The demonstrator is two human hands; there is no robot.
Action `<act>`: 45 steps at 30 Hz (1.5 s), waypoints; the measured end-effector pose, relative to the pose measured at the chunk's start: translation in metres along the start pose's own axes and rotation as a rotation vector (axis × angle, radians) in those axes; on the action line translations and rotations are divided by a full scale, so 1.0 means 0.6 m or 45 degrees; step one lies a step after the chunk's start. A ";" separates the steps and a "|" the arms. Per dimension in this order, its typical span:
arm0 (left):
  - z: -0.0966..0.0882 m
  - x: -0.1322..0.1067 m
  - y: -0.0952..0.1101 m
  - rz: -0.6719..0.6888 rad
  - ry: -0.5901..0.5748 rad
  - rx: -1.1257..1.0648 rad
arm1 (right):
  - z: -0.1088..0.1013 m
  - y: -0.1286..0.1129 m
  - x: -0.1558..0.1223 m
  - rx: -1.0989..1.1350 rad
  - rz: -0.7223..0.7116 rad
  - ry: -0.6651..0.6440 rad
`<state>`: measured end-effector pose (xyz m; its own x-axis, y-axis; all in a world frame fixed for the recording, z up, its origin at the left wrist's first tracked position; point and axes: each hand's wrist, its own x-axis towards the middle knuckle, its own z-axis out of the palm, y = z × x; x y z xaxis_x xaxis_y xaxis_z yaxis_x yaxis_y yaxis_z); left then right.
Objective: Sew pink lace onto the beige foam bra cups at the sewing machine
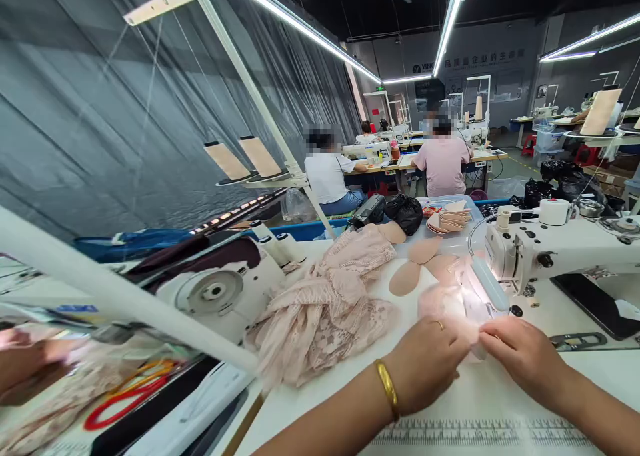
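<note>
My left hand (427, 359), with a gold bangle at the wrist, is closed on the near edge of a pale pink piece of fabric (440, 304). Thumb and fingers of my right hand (523, 353) pinch at the right edge of that fabric. Both hands are close together in front of the lit needle area of a white sewing machine (515, 246). The glare washes out the fabric's right part, and its exact shape is unclear. Beyond it lie several beige cup-shaped pads (406, 279). A heap of pale pink lace (330, 303) spreads to the left.
A clear plastic bin (467, 206) holds stacked beige pads. A dark phone (595, 306) lies under the machine arm. A printed ruler (480, 433) runs along the front edge. At left are a slanting white thread-stand pole (125, 296), red-handled scissors (125, 403) and another person's hand (30, 369).
</note>
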<state>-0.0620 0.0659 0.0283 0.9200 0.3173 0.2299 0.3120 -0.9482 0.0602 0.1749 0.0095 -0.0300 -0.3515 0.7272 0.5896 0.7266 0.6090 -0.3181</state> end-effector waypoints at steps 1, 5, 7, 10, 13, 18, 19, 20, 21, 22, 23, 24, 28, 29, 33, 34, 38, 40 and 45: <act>0.016 0.005 -0.001 0.040 -0.054 0.012 | 0.002 0.016 -0.003 0.014 -0.004 -0.083; 0.072 0.050 -0.017 0.094 -0.077 0.073 | -0.008 0.061 -0.008 0.063 -0.056 -0.273; 0.094 0.071 -0.026 0.062 -0.096 0.137 | -0.016 0.072 -0.010 0.046 -0.097 -0.319; 0.115 0.081 -0.032 0.013 -0.026 0.210 | -0.025 0.081 -0.017 -0.040 -0.112 -0.339; 0.127 0.074 -0.033 0.035 0.100 0.206 | -0.028 0.087 -0.026 -0.108 -0.077 -0.376; 0.135 0.071 -0.035 0.055 0.215 0.242 | -0.024 0.094 -0.035 -0.166 -0.071 -0.417; 0.136 0.073 -0.034 0.045 0.232 0.256 | -0.023 0.096 -0.036 -0.163 -0.069 -0.414; 0.135 0.074 -0.034 0.032 0.245 0.266 | -0.022 0.097 -0.036 -0.153 -0.063 -0.411; 0.135 0.076 -0.033 0.021 0.252 0.271 | -0.021 0.098 -0.036 -0.139 -0.056 -0.412; 0.134 0.077 -0.032 0.013 0.260 0.276 | -0.020 0.098 -0.037 -0.126 -0.046 -0.412; 0.133 0.078 -0.031 0.008 0.269 0.279 | -0.019 0.099 -0.036 -0.114 -0.035 -0.417; 0.132 0.078 -0.029 0.007 0.279 0.281 | -0.019 0.099 -0.036 -0.107 -0.024 -0.421; 0.130 0.078 -0.027 0.008 0.302 0.280 | -0.019 0.097 -0.034 -0.092 0.002 -0.409; 0.130 0.077 -0.027 0.016 0.301 0.271 | -0.019 0.096 -0.034 -0.085 0.004 -0.402; 0.130 0.077 -0.030 0.069 0.254 0.218 | -0.020 0.092 -0.034 -0.069 0.018 -0.391; 0.130 0.078 -0.032 0.072 0.229 0.213 | -0.020 0.092 -0.035 -0.071 0.026 -0.396; 0.129 0.087 -0.052 0.102 0.115 0.204 | -0.017 0.094 -0.036 -0.103 0.089 -0.459; 0.128 0.093 -0.067 0.163 0.094 0.171 | -0.014 0.096 -0.037 -0.136 0.124 -0.481; 0.127 0.110 -0.100 0.256 0.070 0.127 | -0.006 0.099 -0.038 -0.227 0.154 -0.433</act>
<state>-0.0019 0.1449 -0.0344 0.9525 0.1183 0.2806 0.1482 -0.9851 -0.0878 0.2285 0.0280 -0.0597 -0.4108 0.8718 0.2670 0.8551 0.4700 -0.2191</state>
